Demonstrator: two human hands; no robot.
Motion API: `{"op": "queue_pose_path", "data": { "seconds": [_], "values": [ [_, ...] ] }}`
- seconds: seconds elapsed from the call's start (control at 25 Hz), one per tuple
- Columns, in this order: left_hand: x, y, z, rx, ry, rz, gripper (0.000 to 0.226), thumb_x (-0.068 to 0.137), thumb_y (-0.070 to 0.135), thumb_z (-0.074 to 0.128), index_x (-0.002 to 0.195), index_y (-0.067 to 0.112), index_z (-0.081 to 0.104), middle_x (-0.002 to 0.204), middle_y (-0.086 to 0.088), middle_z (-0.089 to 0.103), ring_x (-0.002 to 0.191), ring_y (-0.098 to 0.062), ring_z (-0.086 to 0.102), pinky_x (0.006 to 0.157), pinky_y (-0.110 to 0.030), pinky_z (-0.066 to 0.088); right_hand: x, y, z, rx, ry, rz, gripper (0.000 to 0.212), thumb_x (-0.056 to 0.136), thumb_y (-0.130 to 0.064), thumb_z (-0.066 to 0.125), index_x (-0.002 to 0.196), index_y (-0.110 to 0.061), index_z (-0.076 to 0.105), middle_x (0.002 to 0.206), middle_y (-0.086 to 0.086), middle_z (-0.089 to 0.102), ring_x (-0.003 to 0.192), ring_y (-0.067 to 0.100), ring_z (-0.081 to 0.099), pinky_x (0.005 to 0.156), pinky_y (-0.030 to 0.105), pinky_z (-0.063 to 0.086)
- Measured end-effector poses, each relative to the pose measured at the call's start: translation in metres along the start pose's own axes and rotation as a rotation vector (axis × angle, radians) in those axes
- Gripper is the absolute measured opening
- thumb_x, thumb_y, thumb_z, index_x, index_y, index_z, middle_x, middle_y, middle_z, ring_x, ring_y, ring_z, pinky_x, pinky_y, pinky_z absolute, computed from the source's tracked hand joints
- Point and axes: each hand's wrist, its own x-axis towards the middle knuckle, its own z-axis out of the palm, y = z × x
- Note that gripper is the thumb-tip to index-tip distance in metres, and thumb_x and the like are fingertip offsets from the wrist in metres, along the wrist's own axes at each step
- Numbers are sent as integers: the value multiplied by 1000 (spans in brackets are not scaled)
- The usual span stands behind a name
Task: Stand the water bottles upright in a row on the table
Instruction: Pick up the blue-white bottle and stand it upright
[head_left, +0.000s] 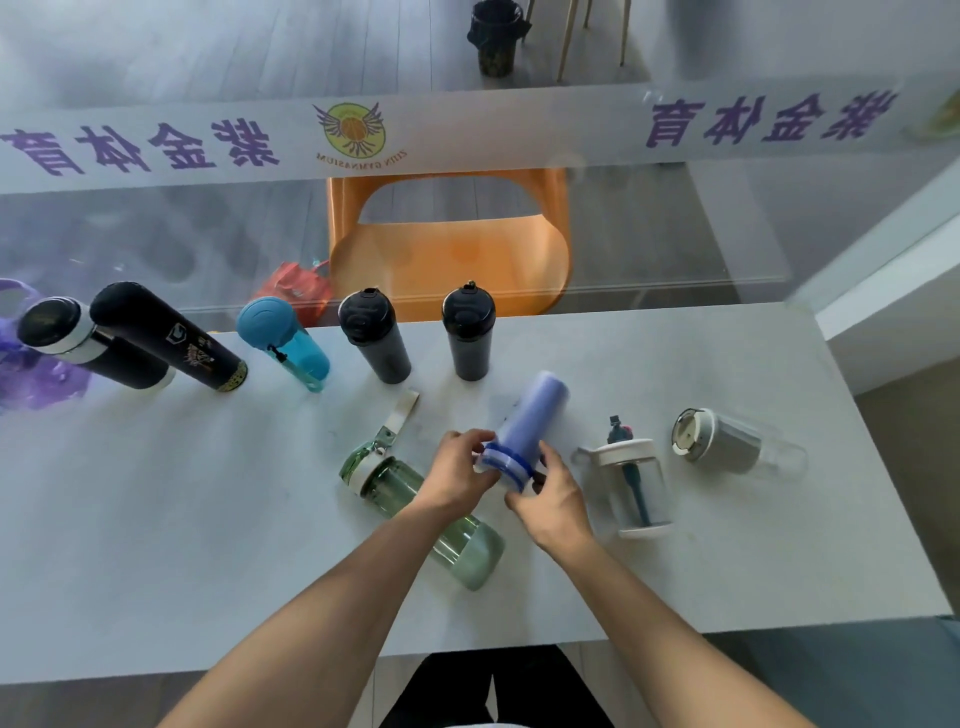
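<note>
Hands (519, 480) around one bottle (524, 428)

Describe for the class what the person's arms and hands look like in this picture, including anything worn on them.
Both forearms are bare as far as the picture shows, with no sleeves in view. The left hand and the right hand wear no gloves, and no watch, bracelet or ring can be seen on either. No markings show. Below the arms, dark clothing is visible.
</note>
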Motion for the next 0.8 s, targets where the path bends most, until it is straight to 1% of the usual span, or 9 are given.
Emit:
{"op": "queue_pose_path", "data": {
  "seconds": [0.08,0.2,0.24,0.32,0.4,0.52,0.6,0.72,0.8],
  "values": [
    [-3,12,-6,-71,41,36,46,79,19,76,124,19,64,115,-9,57,96,-20,68,86,-29,55,-6,-8,-8,38,74,-31,71,75,-11,78,141,-15,50,126,1,66,105,14,63,95,28,51],
    [-7,36,-16,-150,95,78,37,84,32,74,119,24,69,104,0,68,83,-16,71,74,-22,55,-13,-24,-27,70,236,-124,46,81,-15,76,125,-11,63,111,3,72,97,17,69,94,36,56],
    [-8,44,-18,-187,112,85,35,85,34,73,118,23,70,100,2,70,80,-17,71,74,-25,58,-13,-29,-33,79,266,-138,39,84,-17,74,121,-11,66,107,2,73,96,17,69,93,37,57],
    [-8,56,-19,-280,117,69,34,87,30,71,119,19,68,100,3,71,82,-19,72,78,-36,62,-12,-41,-45,75,293,-124,32,88,-22,71,118,-11,68,104,-1,71,95,18,68,89,31,55],
    [-9,66,-18,-359,88,52,35,90,19,67,124,13,64,110,-2,70,89,-20,72,81,-39,62,-7,-49,-55,91,318,-105,32,89,-26,71,117,-10,70,105,3,73,97,22,68,90,33,55],
    [-7,74,-13,-402,31,62,40,93,11,61,132,14,59,125,-2,66,97,-20,71,89,-39,59,2,-56,-64,118,333,-67,33,88,-26,70,114,-5,71,105,11,76,97,29,69,96,45,54],
    [-4,81,-10,-430,-2,55,45,94,6,57,138,15,53,129,1,62,102,-21,70,93,-39,57,11,-59,-67,81,297,-38,39,89,-36,65,119,-11,68,107,10,74,99,31,67,99,50,50],
    [7,92,-6,-497,14,14,50,94,2,54,142,15,48,131,-3,60,110,-25,66,96,-41,56,49,-46,-70,103,228,-42,65,74,-64,55,129,-29,60,114,4,71,104,32,68,97,58,51],
    [17,102,-4,-530,45,-15,53,93,-1,53,142,17,48,131,-4,59,113,-25,64,97,-41,55,61,-54,-81,89,173,-52,64,78,-60,56,132,-27,59,120,5,69,105,33,68,94,58,54]
  ]
}}
